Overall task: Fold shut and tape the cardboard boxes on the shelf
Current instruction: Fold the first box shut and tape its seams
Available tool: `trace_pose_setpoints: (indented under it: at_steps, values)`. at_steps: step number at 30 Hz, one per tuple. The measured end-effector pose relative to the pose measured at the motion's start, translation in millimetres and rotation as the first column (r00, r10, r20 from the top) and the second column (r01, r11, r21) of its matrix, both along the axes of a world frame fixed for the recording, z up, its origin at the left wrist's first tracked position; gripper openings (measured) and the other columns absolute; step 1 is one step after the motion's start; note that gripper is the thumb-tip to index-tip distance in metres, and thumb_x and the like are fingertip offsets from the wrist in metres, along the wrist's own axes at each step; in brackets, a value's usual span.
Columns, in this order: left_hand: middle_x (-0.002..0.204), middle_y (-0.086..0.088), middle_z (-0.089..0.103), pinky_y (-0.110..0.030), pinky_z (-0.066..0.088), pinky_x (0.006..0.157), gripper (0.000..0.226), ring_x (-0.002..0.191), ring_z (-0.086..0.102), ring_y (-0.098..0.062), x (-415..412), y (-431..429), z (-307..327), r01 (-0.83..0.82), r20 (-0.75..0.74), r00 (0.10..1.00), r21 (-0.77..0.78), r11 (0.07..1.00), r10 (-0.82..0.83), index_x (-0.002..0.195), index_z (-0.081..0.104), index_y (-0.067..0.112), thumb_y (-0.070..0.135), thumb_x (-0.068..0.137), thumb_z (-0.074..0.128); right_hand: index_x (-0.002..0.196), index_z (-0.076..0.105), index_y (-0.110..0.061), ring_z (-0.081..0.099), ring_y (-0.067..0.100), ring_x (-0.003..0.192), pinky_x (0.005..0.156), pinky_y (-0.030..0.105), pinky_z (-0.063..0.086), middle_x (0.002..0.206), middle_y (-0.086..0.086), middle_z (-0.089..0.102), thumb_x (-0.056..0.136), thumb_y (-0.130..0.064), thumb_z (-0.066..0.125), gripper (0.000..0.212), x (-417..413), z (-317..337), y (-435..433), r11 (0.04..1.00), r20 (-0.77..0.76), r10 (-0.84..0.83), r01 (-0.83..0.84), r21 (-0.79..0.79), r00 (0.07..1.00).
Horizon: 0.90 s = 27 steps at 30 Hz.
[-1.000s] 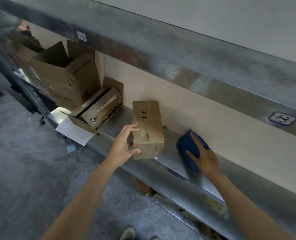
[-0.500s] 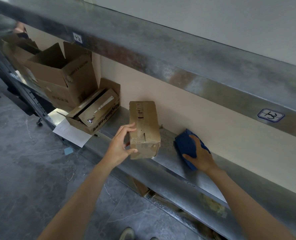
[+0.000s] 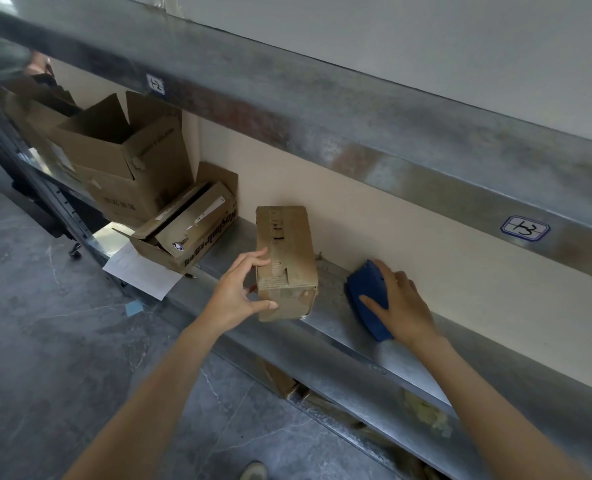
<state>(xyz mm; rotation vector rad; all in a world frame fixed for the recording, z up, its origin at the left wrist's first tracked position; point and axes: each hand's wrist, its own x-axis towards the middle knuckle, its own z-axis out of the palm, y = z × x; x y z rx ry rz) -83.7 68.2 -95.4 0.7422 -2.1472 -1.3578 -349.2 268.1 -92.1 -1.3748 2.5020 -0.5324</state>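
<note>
Nearest the viewer, two bare forearms reach up to a metal shelf. The left hand grasps the near left corner of a small box, fingers curled over its top edge and thumb pressed to its front face. The box is closed, stands lengthwise at the shelf's front lip and looks light, with worn, softened cardboard. It is best held by its stiffer corners, not the middle of the top seam. To its right and well apart, the right hand holds a blue tape dispenser, fingers draped over its top and thumb along its near side. Bare shelf lies between box and dispenser, giving room to slide. The wall stands close behind. An upper shelf beam overhangs, limiting lift. Farther left, a low open box and a large open box wait with their flaps up.
</note>
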Motion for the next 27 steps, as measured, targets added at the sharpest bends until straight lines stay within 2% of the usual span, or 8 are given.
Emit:
trace_pose_setpoints:
  at_steps: [3,6,9,12,15,18,22,27]
  values:
    - [0.139,0.033,0.040,-0.014,0.046,0.096,0.074,0.130,0.041,0.011,2,-5,3,0.025,0.013,1.000,0.016,1.000,-0.025,0.126,0.058,0.022,0.019,0.060,0.091,0.148,0.029,-0.028,0.038,0.019,0.129,0.099,0.032,0.040,0.144,0.000,0.039,0.092,-0.051,0.058,0.067,18,17,-18,0.978,-0.077,0.151,-0.160,-0.135,0.986]
    - [0.140,0.033,0.042,-0.020,0.043,0.101,0.076,0.131,0.042,0.009,4,-9,5,0.041,0.017,0.999,0.014,0.999,-0.041,0.127,0.061,0.024,0.030,0.057,0.090,0.146,0.039,-0.023,0.041,0.014,0.131,0.104,0.029,0.040,0.144,-0.004,0.045,0.086,-0.051,0.065,0.071,40,30,-39,0.913,-0.069,0.320,-0.327,-0.245,0.945]
    - [0.139,0.034,0.044,-0.026,0.045,0.103,0.075,0.131,0.044,0.007,5,-8,6,0.028,0.004,1.000,-0.013,1.000,-0.028,0.127,0.061,0.027,0.036,0.058,0.089,0.146,0.044,-0.018,0.040,0.015,0.135,0.110,0.033,0.039,0.147,-0.001,0.045,0.080,-0.045,0.072,0.076,56,31,-59,0.858,-0.059,0.449,-0.448,-0.250,0.892]
    - [0.141,0.026,0.047,-0.026,0.049,0.100,0.072,0.130,0.047,0.004,3,-5,5,-0.012,-0.033,0.999,-0.063,0.998,0.010,0.127,0.062,0.020,0.035,0.061,0.088,0.143,0.048,-0.016,0.041,0.016,0.135,0.109,0.037,0.041,0.146,-0.001,0.046,0.079,-0.043,0.072,0.073,60,26,-70,0.860,-0.031,0.454,-0.447,-0.245,0.891]
    - [0.140,0.016,0.051,-0.023,0.053,0.096,0.066,0.129,0.049,0.003,1,-2,3,-0.044,-0.079,0.996,-0.079,0.996,0.037,0.125,0.064,0.014,0.030,0.065,0.087,0.135,0.056,-0.014,0.049,0.014,0.127,0.105,0.034,0.045,0.137,0.000,0.054,0.079,-0.038,0.074,0.064,59,20,-72,0.855,-0.004,0.429,-0.407,-0.320,0.903]
    - [0.138,0.018,0.051,-0.020,0.054,0.092,0.064,0.128,0.049,0.003,0,0,2,-0.059,-0.092,0.994,-0.094,0.994,0.050,0.125,0.064,0.012,0.029,0.068,0.086,0.130,0.062,-0.014,0.051,0.012,0.123,0.105,0.025,0.042,0.131,-0.001,0.059,0.080,-0.035,0.075,0.056,62,17,-73,0.854,0.032,0.395,-0.354,-0.382,0.918]
    - [0.140,0.014,0.051,-0.022,0.053,0.094,0.061,0.130,0.048,0.001,-1,2,2,-0.062,-0.103,0.993,-0.059,0.996,0.056,0.127,0.062,0.012,0.025,0.072,0.085,0.127,0.063,-0.012,0.052,0.010,0.121,0.103,0.006,0.031,0.127,0.001,0.061,0.079,-0.031,0.078,0.053,64,17,-73,0.860,0.032,0.373,-0.333,-0.388,0.927]
    - [0.137,0.019,0.051,-0.026,0.055,0.094,0.048,0.128,0.048,0.005,-4,7,1,-0.107,-0.124,0.987,-0.050,0.993,0.100,0.125,0.064,0.012,0.008,0.080,0.079,0.122,0.067,-0.009,0.054,0.005,0.117,0.101,0.015,0.041,0.122,0.000,0.062,0.081,-0.038,0.076,0.052,73,20,-74,0.850,0.018,0.342,-0.301,-0.431,0.939]
